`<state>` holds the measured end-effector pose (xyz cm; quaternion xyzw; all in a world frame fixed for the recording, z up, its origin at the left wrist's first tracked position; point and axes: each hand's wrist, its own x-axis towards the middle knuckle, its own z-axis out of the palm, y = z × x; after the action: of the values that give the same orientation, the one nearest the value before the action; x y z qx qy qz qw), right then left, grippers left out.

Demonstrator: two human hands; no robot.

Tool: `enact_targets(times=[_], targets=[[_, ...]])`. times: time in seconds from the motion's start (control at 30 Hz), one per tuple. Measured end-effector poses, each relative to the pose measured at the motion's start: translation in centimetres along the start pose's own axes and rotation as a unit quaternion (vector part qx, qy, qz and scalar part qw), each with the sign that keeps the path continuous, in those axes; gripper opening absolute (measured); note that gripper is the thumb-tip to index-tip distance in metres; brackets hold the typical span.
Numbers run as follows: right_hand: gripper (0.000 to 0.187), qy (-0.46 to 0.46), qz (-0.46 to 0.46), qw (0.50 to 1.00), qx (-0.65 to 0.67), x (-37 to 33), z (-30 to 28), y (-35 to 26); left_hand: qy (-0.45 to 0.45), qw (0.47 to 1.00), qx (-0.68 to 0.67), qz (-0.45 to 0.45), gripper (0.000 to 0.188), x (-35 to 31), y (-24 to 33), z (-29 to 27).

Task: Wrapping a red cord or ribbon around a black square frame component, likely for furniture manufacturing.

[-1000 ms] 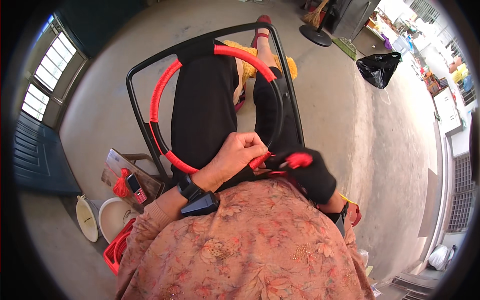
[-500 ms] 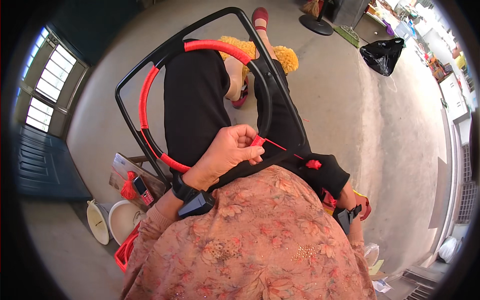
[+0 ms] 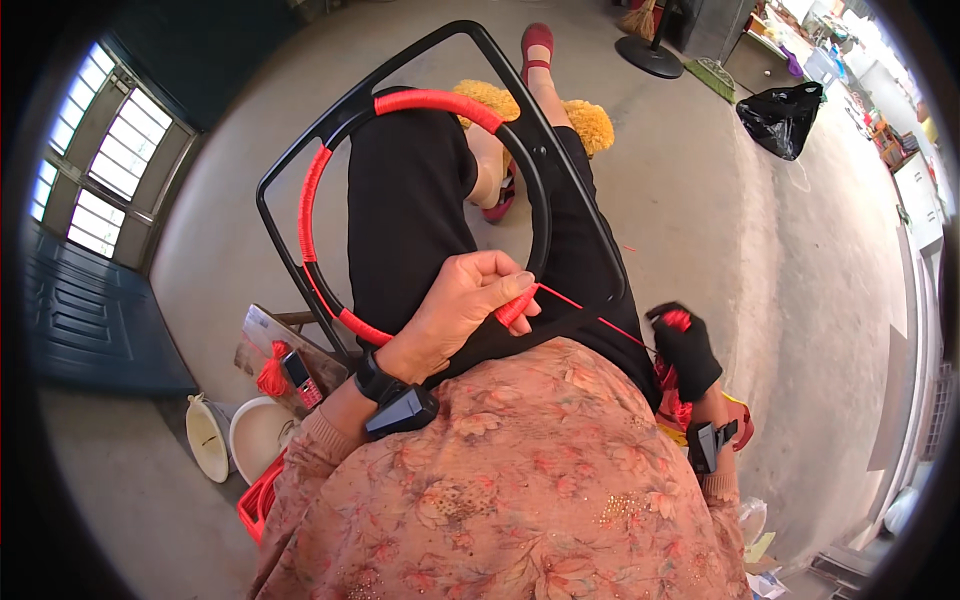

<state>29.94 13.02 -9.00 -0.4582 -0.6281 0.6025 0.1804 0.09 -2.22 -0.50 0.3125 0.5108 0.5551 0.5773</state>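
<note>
I see my left hand (image 3: pixel 460 310) curled shut on the lower arc of a black metal ring partly wrapped in red cord (image 3: pixel 330 200), fingertips pinching the wrapped part at the bottom of the ring. The ring sits inside a black rounded-rectangle metal frame (image 3: pixel 300 130) that rests tilted across my lap, over my black trousers (image 3: pixel 410 210). Red wrapping covers the top and the left side of the ring; the right side is bare black.

A thin red cord strand (image 3: pixel 590 312) runs taut from my left fingertips to my right hand (image 3: pixel 685 350), which wears a black glove and is closed around a bundle of the same red cord, held off to the right of my knee and well apart from the ring.

Below the frame on the concrete floor (image 3: pixel 780 230) I see a small wooden stool (image 3: pixel 262 335) carrying a red tassel (image 3: pixel 272 372) and a small phone (image 3: pixel 300 378), with a white bowl (image 3: pixel 255 435) just beside it. A black plastic bag (image 3: pixel 780 115) lies far off on the floor.
</note>
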Motion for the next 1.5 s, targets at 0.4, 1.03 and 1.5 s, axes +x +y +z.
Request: enact_targets(times=[0.4, 1.03, 1.5], targets=[[0.028, -0.065, -0.090, 0.993, -0.048, 0.5, 1.9, -3.8, -0.033, 0.999, 0.012, -0.013, 0.016, 0.1, 0.6, 0.5], [0.072, -0.257, -0.131, 0.933, 0.216, 3.5, 11.9, -11.2, -0.054, 0.995, 0.073, 0.047, 0.015, -0.6, -1.3, 1.1], [0.047, -0.131, -0.049, 0.855, 0.499, 6.0, 10.7, -7.9, -0.092, 0.987, -0.116, -0.066, 0.052, 0.9, -2.2, -0.7]])
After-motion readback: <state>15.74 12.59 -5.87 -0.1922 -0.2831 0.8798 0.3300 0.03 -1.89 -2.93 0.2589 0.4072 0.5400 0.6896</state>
